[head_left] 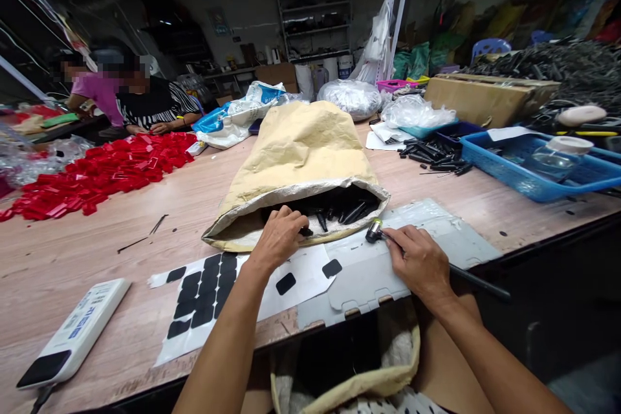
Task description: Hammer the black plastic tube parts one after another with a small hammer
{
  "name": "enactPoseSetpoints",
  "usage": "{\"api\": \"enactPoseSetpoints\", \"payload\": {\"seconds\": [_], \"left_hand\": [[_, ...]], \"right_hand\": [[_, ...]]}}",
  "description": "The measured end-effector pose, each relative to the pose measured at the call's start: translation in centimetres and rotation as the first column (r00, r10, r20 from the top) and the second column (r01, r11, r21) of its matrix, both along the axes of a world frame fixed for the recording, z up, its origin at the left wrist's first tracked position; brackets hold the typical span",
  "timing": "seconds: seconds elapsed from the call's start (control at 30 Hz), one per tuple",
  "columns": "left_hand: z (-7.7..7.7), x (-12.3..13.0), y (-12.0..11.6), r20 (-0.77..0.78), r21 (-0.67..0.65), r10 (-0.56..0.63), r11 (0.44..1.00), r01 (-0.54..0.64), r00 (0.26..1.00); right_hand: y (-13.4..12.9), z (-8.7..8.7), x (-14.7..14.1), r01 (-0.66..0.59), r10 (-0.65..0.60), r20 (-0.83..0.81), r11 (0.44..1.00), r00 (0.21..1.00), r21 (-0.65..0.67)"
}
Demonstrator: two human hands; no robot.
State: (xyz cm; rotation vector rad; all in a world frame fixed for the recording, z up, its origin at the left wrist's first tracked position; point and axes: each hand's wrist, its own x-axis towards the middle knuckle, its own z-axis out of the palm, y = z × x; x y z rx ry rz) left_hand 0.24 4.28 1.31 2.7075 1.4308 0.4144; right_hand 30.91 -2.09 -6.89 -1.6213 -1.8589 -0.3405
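Black plastic pieces [356,212] lie at twelve o'clock from me, just inside the mouth of a yellow woven sack [315,136]; they overlap too much to count. Nearest, at my lap, gapes a second sack [359,385], dark inside. At ten o'clock one white oblong device [77,330] trails a cable. At eleven, one white backing sheet [308,278] carries black pads [208,294]; my forearm hides part of the sheet, so I can't number them all, but two sit apart on the right.

At one, my right hand [422,265] has its fingers wrapped round one mallet [374,231], its head over a grey board [451,233]. At twelve, the fingers of my left hand [280,236] bend at the sack's lip; something dark shows by the tips, but I cannot tell whether they pinch it.

As I judge it, a careless swing could catch my left knuckles, the mallet being near; a tug on the lip could spill pieces, since the mouth opens toward me.

Farther off, at two, is one blue basket [514,187] holding one white-lidded jar [557,158]. At ten, an uncountable red heap [111,168] covers part of the bench [194,207]; beyond sit two co-workers [162,100].
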Motion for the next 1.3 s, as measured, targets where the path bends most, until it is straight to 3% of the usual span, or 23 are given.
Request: {"api": "enactPoseSetpoints", "payload": {"seconds": [0.1, 0.23, 0.37, 0.5, 0.73, 0.87, 1.0, 1.17, 1.3], "left_hand": [[0.2, 1.9, -2.1, 0.064, -0.013, -0.033, 0.999, 0.034, 0.997], [-1.5, 4.0, -4.0, 0.114, -0.082, -0.020, 0.996, 0.029, 0.993], [-3.7, 3.8, -4.4, 0.279, -0.144, 0.058, 0.989, -0.017, 0.958], [-4.8, 3.0, -4.4, 0.440, -0.192, 0.125, 0.980, -0.043, 0.889], [-5.0, 2.9, -4.4, 0.485, -0.260, 0.160, 0.965, -0.033, 0.860], [-5.1, 2.8, -4.3, 0.492, -0.267, 0.158, 0.963, -0.024, 0.856], [-5.2, 2.8, -4.3, 0.493, -0.275, 0.171, 0.961, -0.033, 0.853], [-5.2, 2.8, -4.3, 0.490, -0.268, 0.147, 0.963, -0.011, 0.859], [-5.1, 2.8, -4.3, 0.480, -0.260, 0.150, 0.965, -0.024, 0.864]], "right_hand": [[0.0, 0.0, 0.0, 0.002, -0.002, 0.002, 1.000, 1.000, -0.001], [0.0, 0.0, 0.1, 0.008, -0.008, 0.009, 1.000, 1.000, -0.005], [0.0, 0.1, 0.0, 0.003, -0.003, 0.008, 1.000, 1.000, -0.004], [-0.1, 0.1, -0.1, 0.016, -0.016, -0.003, 1.000, 1.000, -0.003], [-0.1, 1.0, 0.1, -0.060, 0.058, -0.066, 0.998, 0.996, -0.036], [-1.0, 3.3, -2.3, -0.218, 0.223, -0.256, 0.975, 0.941, 0.051], [-2.2, 5.0, -5.8, -0.415, 0.391, -0.359, 0.910, 0.847, 0.013], [-2.7, 4.5, -8.3, -0.428, 0.421, -0.320, 0.902, 0.849, 0.052], [-2.5, 3.6, -8.5, -0.412, 0.397, -0.224, 0.911, 0.890, -0.025]]}}
